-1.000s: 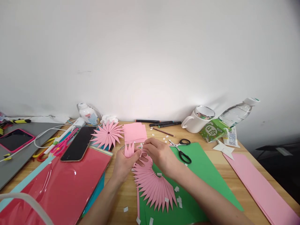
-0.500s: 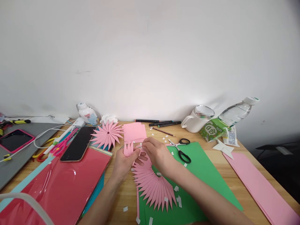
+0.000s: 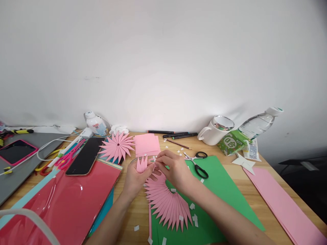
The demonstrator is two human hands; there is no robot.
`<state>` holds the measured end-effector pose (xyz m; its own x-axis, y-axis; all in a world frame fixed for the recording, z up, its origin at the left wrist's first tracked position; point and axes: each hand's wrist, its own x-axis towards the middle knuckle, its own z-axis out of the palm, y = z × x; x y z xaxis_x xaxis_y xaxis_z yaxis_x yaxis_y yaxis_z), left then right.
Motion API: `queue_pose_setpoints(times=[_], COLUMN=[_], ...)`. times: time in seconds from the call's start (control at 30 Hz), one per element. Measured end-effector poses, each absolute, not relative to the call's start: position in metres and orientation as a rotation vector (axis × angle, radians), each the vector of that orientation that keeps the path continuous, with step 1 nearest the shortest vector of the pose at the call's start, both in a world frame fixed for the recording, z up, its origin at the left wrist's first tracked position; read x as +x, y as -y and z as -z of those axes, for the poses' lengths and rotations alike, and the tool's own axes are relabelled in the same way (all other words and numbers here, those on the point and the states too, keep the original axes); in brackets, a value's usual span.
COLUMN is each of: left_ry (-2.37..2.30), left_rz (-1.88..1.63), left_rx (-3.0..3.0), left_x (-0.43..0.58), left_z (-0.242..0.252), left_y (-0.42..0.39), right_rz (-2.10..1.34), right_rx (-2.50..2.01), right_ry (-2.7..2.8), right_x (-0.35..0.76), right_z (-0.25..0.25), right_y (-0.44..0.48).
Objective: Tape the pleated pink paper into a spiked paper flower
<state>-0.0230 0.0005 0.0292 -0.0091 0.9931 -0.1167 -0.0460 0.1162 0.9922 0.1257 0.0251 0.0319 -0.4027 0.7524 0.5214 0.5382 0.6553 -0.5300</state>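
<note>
My left hand is closed around a small folded pink paper piece whose pointed tips stick up above the thumb. Close against it, my right hand pinches at the same paper with thumb and forefinger; the exact spot is too small to make out. Below both hands a pleated pink paper fan curves across a green sheet, its upper end partly hidden by my fingers. Black-handled scissors lie half open to the right of my right hand.
A finished-looking pink paper star and pink paper squares lie behind my hands. Markers, a pencil and a white mug stand along the back. A black phone rests on red sheets; pink strips lie right.
Both hands stay together over the fan with small finger movements. The folded paper in my left hand has shifted slightly right and down.
</note>
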Motion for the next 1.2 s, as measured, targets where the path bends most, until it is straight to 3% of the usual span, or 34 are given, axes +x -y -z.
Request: queue_pose_setpoints(times=[0.17,0.57,1.0,1.2], left_ry=[-1.237,-1.258,-1.240,-1.204], left_rz=[-1.155,-1.139,-1.119,-1.170], left_rx=[1.114,1.121,1.144,1.106], left_x=[-0.023,-0.023,-0.023,-0.026], left_z=[-0.029,-0.037,-0.038,-0.031], left_y=[-0.001,0.001,0.003,0.002], right_rz=[-0.328,-0.683,-0.618,-0.808], right_rx=[-1.004,-1.012,-0.973,-1.246], right_ry=[2.114,1.955,1.944,1.709], right_x=[0.124,0.127,0.126,0.166], right_z=[-0.030,-0.045,-0.046,-0.059], right_y=[-0.025,-0.027,-0.024,-0.047])
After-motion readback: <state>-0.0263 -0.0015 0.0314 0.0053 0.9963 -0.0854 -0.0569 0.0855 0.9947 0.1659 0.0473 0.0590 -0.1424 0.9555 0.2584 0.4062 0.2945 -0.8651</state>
